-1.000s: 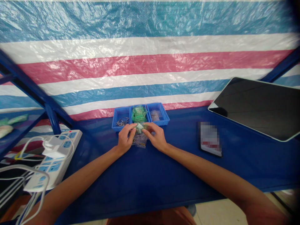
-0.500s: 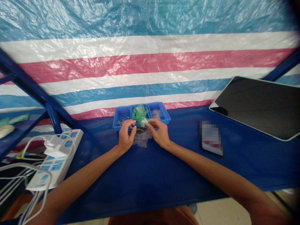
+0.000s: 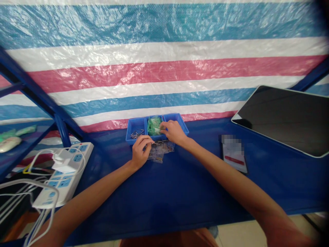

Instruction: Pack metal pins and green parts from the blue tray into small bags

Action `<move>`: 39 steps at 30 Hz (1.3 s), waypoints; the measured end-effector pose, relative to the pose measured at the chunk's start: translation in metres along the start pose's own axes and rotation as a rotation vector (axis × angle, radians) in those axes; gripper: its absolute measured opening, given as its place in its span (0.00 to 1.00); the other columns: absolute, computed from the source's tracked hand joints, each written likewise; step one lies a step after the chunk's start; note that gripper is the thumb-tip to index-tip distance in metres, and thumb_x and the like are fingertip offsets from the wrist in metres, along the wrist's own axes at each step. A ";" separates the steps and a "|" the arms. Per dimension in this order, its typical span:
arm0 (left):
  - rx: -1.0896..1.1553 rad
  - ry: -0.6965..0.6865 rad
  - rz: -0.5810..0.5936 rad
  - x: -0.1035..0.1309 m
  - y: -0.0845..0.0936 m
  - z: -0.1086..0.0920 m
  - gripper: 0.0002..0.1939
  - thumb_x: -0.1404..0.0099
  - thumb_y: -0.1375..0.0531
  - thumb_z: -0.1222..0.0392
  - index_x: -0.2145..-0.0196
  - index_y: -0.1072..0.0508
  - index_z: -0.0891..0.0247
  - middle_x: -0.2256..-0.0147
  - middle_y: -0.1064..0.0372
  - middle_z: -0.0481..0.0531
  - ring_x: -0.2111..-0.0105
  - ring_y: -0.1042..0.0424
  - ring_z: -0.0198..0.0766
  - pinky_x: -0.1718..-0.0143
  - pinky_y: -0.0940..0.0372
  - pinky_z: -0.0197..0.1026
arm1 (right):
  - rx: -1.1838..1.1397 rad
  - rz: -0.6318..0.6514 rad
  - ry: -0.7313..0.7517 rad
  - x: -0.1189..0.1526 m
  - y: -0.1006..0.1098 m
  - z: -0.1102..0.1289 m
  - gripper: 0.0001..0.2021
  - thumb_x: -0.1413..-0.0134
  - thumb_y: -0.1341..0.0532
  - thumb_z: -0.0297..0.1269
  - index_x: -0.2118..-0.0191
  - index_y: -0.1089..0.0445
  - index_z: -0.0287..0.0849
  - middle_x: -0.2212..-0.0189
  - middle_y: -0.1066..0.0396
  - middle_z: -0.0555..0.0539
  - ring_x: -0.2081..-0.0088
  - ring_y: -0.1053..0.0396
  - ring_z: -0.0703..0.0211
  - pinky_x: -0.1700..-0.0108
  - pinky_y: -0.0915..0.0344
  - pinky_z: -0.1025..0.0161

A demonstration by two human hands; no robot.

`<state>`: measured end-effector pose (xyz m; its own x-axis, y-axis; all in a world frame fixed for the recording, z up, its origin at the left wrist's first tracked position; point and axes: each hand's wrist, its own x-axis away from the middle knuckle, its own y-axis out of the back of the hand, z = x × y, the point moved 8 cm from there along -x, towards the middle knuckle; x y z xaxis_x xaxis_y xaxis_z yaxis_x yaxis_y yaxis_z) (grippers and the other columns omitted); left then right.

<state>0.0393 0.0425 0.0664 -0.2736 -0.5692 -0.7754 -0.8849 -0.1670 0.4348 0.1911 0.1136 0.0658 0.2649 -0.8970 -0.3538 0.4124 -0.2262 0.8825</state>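
My left hand has its fingers curled and pinched beside several thin metal pins at the front of the bins; what it grips is too small to make out. My right hand reaches over the divider, its fingertips closed on the edge of a green plastic packet in the middle blue bin. Dark metal pins lie in the left blue bin. My wrist and hand partly cover the right blue bin. Small clear bags with metal pieces lie in front.
A phone rests on the blue table to the right. Behind it is a large dark-screened device. A white power strip with cables lies at left. Striped sheeting hangs behind.
Both hands were together at a green and white packet before the bins. My right hand has moved up over the middle bin; my left stays near the pins. The view has shifted slightly.
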 end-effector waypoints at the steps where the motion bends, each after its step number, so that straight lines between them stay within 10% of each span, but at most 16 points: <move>1: 0.001 0.005 0.001 0.000 0.000 0.000 0.07 0.35 0.46 0.68 0.66 0.28 0.63 0.65 0.31 0.52 0.63 0.31 0.36 0.58 0.36 0.41 | 0.043 0.024 0.002 -0.001 -0.002 0.000 0.04 0.48 0.37 0.32 0.65 0.27 0.43 0.68 0.26 0.45 0.60 0.32 0.52 0.58 0.41 0.59; 17: -0.003 0.028 -0.018 0.000 0.001 0.002 0.07 0.35 0.46 0.66 0.67 0.28 0.63 0.66 0.31 0.52 0.63 0.31 0.36 0.59 0.35 0.41 | 0.063 0.115 0.066 -0.003 -0.008 0.012 0.08 0.43 0.41 0.34 0.68 0.25 0.39 0.67 0.29 0.44 0.62 0.33 0.56 0.59 0.45 0.62; 23: -0.022 0.068 -0.130 0.002 0.009 0.008 0.06 0.35 0.45 0.65 0.61 0.29 0.64 0.63 0.31 0.54 0.62 0.31 0.36 0.61 0.35 0.40 | -0.015 -0.139 0.090 0.022 0.008 0.030 0.10 0.40 0.45 0.31 0.57 0.29 0.40 0.62 0.31 0.43 0.61 0.34 0.56 0.56 0.43 0.60; 31: -0.010 0.087 -0.137 0.004 0.009 0.013 0.06 0.34 0.46 0.62 0.61 0.31 0.64 0.63 0.31 0.54 0.62 0.31 0.36 0.61 0.33 0.39 | -0.087 0.186 0.232 0.058 -0.034 0.062 0.09 0.40 0.44 0.34 0.59 0.28 0.43 0.62 0.32 0.47 0.65 0.33 0.62 0.65 0.42 0.67; 39: 0.002 0.080 -0.098 0.003 0.007 0.011 0.07 0.33 0.47 0.62 0.63 0.29 0.64 0.66 0.30 0.54 0.61 0.30 0.38 0.58 0.34 0.43 | 0.026 0.248 0.211 0.059 -0.046 0.063 0.07 0.39 0.46 0.32 0.62 0.31 0.42 0.62 0.32 0.45 0.62 0.32 0.59 0.64 0.41 0.66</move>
<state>0.0280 0.0487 0.0625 -0.1547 -0.6123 -0.7753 -0.9068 -0.2236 0.3575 0.1332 0.0474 0.0243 0.5305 -0.8281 -0.1812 0.2913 -0.0226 0.9564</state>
